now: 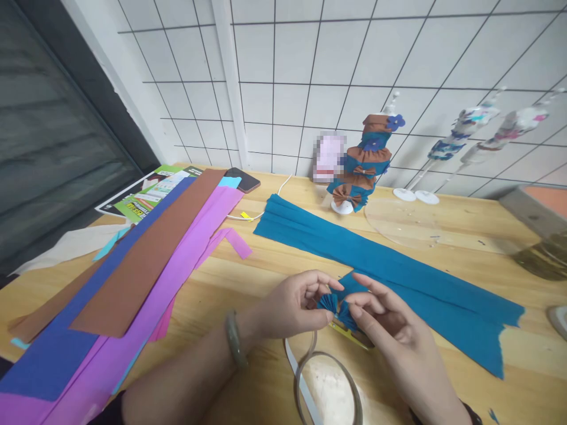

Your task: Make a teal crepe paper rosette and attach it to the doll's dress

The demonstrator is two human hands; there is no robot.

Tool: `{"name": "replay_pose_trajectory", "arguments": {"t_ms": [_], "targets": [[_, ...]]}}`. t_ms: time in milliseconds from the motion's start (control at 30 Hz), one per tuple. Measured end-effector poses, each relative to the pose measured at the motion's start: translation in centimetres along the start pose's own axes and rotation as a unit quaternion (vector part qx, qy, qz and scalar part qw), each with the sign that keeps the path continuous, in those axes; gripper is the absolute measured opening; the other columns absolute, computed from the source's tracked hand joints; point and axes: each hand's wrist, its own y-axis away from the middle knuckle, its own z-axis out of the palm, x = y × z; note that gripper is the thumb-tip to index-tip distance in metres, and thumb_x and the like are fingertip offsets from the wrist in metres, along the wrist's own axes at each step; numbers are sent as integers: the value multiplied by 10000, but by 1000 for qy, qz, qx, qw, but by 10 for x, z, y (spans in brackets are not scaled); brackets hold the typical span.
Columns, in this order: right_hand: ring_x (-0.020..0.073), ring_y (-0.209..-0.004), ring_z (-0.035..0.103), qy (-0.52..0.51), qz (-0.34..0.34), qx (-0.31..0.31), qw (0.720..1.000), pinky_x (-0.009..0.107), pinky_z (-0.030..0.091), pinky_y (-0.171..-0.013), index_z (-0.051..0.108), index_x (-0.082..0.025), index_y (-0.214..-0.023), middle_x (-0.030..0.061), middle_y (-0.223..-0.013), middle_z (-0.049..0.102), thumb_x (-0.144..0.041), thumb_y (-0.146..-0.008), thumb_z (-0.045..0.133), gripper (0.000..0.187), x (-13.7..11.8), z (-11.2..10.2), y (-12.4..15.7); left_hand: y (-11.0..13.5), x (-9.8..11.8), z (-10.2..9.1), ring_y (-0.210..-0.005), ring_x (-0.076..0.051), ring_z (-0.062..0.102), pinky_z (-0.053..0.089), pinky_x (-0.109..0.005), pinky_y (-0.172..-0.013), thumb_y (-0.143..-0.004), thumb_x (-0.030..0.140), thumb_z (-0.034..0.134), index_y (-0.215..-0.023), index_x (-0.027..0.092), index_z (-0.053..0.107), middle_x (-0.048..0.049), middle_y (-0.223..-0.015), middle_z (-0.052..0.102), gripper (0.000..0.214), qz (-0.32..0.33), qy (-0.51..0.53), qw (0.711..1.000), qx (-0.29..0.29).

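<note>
Between my hands is a small pleated bow of teal crepe paper (pixel 328 303), pinched at its middle and fanned out at both ends. My left hand (pixel 301 304), a bangle on its wrist, has thumb and fingers closed on the bow's left fan. The right side is gripped by the fingertips of my right hand (pixel 390 324). Partly hidden beneath the bow lies a yellow-edged object (pixel 354 337) I cannot make out. A roll of clear tape (pixel 358 392) rests just in front, with a loose strip by it. Behind my hands stretches a long teal crepe paper strip (pixel 398 277).
Brown (pixel 150 260), blue and purple crepe paper strips (pixel 195 242) pile up at the left, near a phone (pixel 243 180). At the back stands a small dress form (pixel 370 159) in brown and teal paper, with two slimmer decorated stands (pixel 447 147) beside it. A container (pixel 540 254) sits far right.
</note>
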Motion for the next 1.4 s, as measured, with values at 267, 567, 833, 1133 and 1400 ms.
{"name": "replay_pose_trajectory", "arguments": {"t_ms": [267,567,833,1133,1400], "targets": [[96,-736,601,-10,5,12,1000,137,490,-639,538,-261,-1113,-1,-835,666,-327,-747,655,389,-1,3,-2,0,1,1,-773,-118,526,417,-254,-700,-692,91,588,-1029,150,517,-27,-878,537,349,-1,-8,1000,23],[120,-833,614,-45,40,19,998,184,506,-730,530,-273,-1134,-1,-907,650,-332,-710,690,458,0,1,-4,-6,-6,-2,-720,-92,506,413,-219,-651,-710,122,606,-1033,153,503,-15,-842,541,341,36,42,995,88],[118,-780,595,-43,48,-7,998,181,490,-696,505,-240,-1125,-1,-811,654,-348,-710,685,465,-3,5,-4,-1,-4,2,-828,-136,526,428,-264,-729,-700,108,579,-1060,165,515,-37,-907,539,369,29,-51,997,44],[131,-806,601,-36,37,13,999,198,500,-707,509,-250,-1115,-1,-834,646,-346,-715,676,444,-1,5,-3,-1,-5,4,-797,-129,530,427,-257,-713,-703,121,576,-1091,163,492,-31,-880,549,399,35,-60,996,50],[142,-795,601,-44,45,-3,998,250,503,-745,509,-249,-1140,-3,-833,629,-336,-700,687,483,-1,6,-3,-3,-3,3,-735,-120,530,427,-254,-669,-711,145,587,-1087,154,475,-33,-847,566,391,41,-3,996,84]]}}
